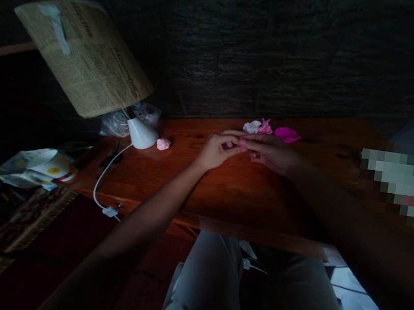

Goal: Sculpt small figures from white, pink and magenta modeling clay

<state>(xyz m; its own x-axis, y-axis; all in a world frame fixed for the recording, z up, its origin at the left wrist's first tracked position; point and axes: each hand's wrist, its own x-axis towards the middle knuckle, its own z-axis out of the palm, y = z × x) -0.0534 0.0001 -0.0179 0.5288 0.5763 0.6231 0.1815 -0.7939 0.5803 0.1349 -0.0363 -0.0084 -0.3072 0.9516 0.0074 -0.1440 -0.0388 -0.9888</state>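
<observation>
My left hand (219,149) and my right hand (271,151) meet over the wooden table, fingertips pressed together in a pinch. A hint of pink shows between the fingers, but what they hold is too small and dark to make out. Just behind the hands lie a white crumpled-looking piece (251,126), a pink ruffled piece (265,127) and a flat magenta piece (287,134). To the left of my left hand, a light pink lump (163,143) rests beside the lamp base.
A lamp with a newsprint-patterned shade (86,56) and white base (142,134) stands at the table's (172,186) left. Its white cord (97,180) hangs over the front edge. Dark scissors (110,154) lie near it. A paper cup (53,164) is farther left. A stone wall (223,39) rises behind.
</observation>
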